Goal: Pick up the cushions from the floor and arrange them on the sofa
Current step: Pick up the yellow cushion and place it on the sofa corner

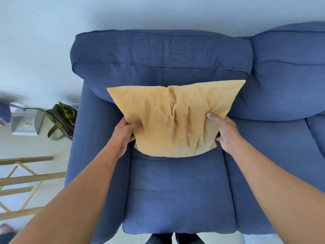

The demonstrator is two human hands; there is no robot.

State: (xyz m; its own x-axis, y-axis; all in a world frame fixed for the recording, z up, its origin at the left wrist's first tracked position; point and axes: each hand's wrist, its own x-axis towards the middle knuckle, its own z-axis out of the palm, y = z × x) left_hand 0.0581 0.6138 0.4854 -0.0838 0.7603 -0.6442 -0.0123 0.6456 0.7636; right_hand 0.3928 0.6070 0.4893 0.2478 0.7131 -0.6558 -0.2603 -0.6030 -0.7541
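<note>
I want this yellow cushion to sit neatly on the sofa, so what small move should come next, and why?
Probably push the yellow cushion back until it leans on the blue back cushion, then let go. The left hand and right hand grip its lower corners, and its bottom edge seems to be at the seat already.

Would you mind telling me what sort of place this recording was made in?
Most likely a home living room. A blue sofa stands against a plain wall, both hands set a yellow cushion on it, and a bag and a wooden rack sit on the floor beside it.
</note>
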